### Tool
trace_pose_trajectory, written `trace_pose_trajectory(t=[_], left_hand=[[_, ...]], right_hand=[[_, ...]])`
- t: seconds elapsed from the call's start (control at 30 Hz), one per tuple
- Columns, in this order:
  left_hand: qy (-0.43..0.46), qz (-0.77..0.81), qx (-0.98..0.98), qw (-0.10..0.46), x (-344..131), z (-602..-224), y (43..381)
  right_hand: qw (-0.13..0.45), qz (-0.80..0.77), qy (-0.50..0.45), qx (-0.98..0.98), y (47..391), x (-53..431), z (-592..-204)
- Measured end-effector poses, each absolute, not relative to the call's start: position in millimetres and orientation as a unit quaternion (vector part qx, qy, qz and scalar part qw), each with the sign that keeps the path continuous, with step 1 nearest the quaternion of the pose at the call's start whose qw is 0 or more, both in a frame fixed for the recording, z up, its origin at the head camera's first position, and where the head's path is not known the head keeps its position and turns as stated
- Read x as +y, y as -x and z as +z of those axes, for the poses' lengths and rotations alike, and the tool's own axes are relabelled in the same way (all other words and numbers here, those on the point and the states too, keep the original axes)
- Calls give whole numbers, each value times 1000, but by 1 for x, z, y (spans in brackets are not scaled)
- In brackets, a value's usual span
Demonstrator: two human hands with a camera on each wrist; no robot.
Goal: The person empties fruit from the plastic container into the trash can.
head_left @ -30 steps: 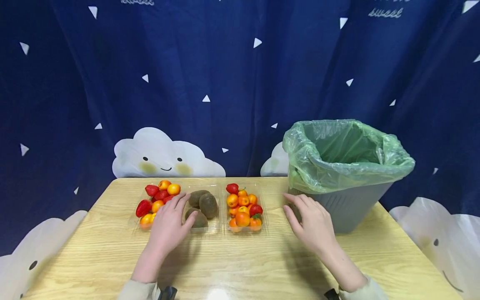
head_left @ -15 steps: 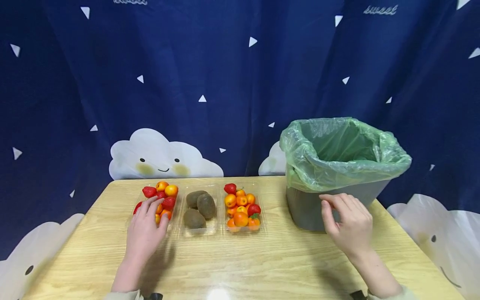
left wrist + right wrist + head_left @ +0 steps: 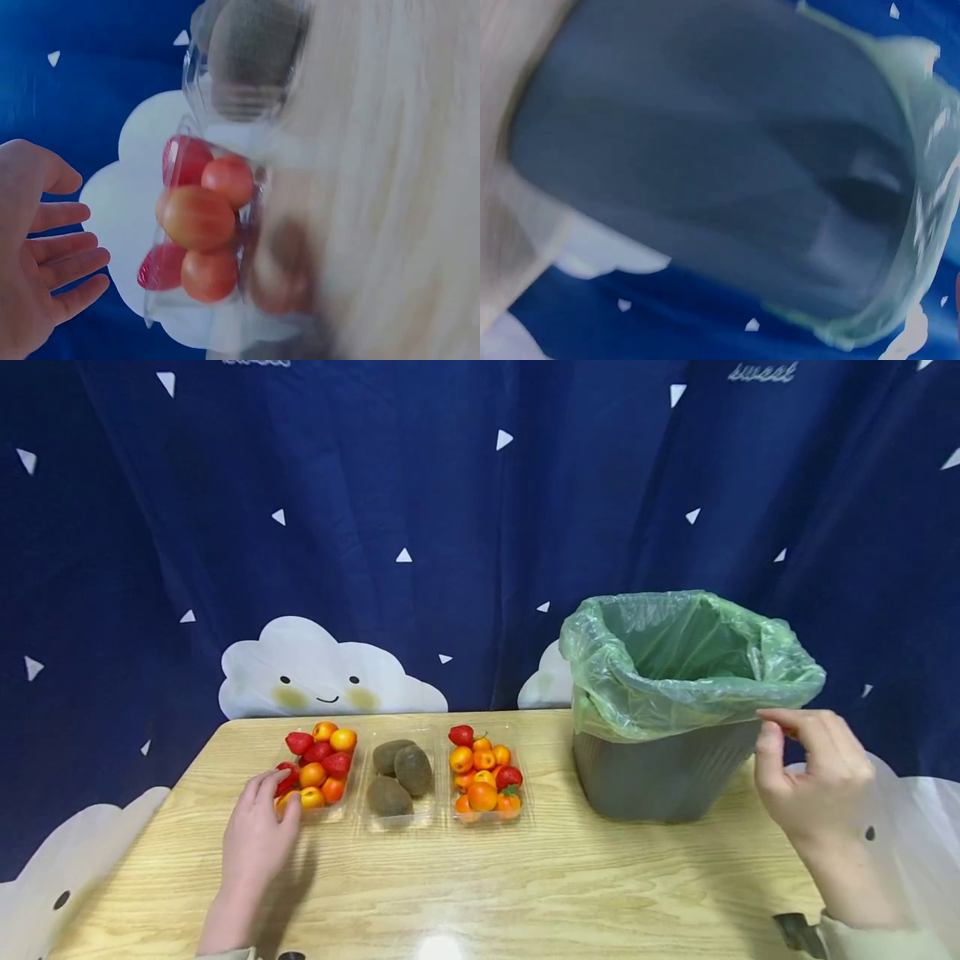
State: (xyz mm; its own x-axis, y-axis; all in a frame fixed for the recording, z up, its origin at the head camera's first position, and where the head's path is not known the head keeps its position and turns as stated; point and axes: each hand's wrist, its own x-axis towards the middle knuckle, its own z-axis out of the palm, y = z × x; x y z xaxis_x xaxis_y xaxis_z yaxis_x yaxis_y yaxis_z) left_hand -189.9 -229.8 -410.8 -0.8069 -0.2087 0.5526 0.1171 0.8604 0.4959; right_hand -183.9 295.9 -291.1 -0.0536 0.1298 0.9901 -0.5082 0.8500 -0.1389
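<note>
My left hand (image 3: pixel 258 827) hovers by the front left corner of a clear plastic box (image 3: pixel 333 814) of strawberries and small orange fruits. Its fingers are loosely bent; the left wrist view shows the hand (image 3: pixel 45 255) with nothing in it and a gap to the box. A second clear box with several brown kiwis (image 3: pixel 412 770) stands beside the first. Right of that, another clear box holds orange fruits (image 3: pixel 482 797) and strawberries. My right hand (image 3: pixel 821 777) is raised, fingers loosely bent, at the right of a grey bin (image 3: pixel 637 777); nothing shows in its fingers.
A green plastic bag (image 3: pixel 637 697) lines the bin and folds over its rim. The bin stands at the back right of the wooden table (image 3: pixel 465 885). A dark blue curtain (image 3: pixel 337 485) with white clouds hangs directly behind the table.
My left hand has moved left, from over the kiwis to the left box's corner. My right hand has moved right, from the bin's left side to its right. The boxes stay put.
</note>
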Motion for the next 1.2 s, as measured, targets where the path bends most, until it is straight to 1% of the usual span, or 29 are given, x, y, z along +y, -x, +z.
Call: trace_pose_trajectory(t=[0.13, 0.27, 0.4, 0.53, 0.67, 0.77, 0.87, 1.07, 1.2], left_hand=[[-39, -275, -909, 312, -237, -415, 189], [-53, -292, -905, 305, -243, -418, 191], [-61, -287, -912, 287, -251, -423, 193], [-53, -275, -919, 275, -259, -427, 196], [-46, -270, -924, 267, -265, -428, 200], [-45, -270, -928, 253, -268, -427, 203], [-46, -272, -933, 231, -272, -427, 206], [-53, -268, -947, 171, -278, -428, 208], [-47, -268, -949, 158, -279, -430, 209]], right_hand=[[661, 246, -110, -700, 190, 323, -283], [621, 248, -84, -739, 195, 346, -276], [552, 223, -47, -802, 196, 361, -270], [457, 195, -29, -867, 198, 371, -263], [363, 178, -41, -914, 205, 381, -255], [312, 169, -45, -934, 212, 389, -250], [273, 170, -72, -944, 221, 397, -245], [191, 237, -171, -937, 238, 411, -243], [168, 256, -182, -934, 242, 417, -244]])
